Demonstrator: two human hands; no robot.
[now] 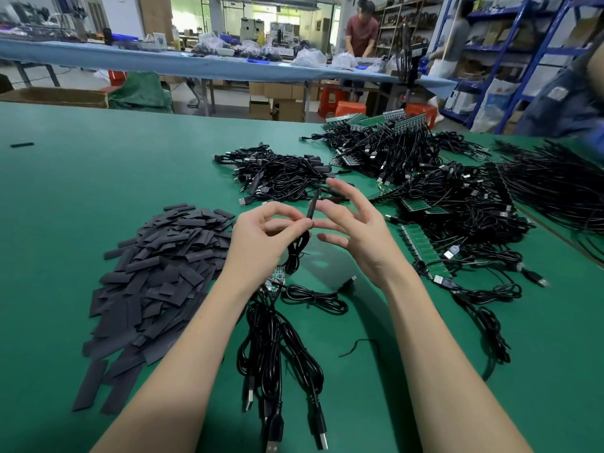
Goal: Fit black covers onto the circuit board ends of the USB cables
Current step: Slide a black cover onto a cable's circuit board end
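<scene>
My left hand point(261, 237) pinches the lower end of a slim black cover point(313, 206) that stands nearly upright, edge-on to the camera. A black USB cable point(295, 253) hangs from it in a coil. My right hand point(356, 230) hovers just right of the cover with fingers spread and holds nothing. A heap of flat black covers point(157, 273) lies on the green table to the left. Below my hands lie a few bundled USB cables point(271, 348), one with a bare circuit board end point(275, 279).
A pile of finished black cables point(277, 174) sits beyond my hands. A big tangle of cables with green circuit boards point(441, 197) fills the right side. A loose wire scrap point(359, 346) lies near my right forearm. Another person point(361, 31) works at a far bench.
</scene>
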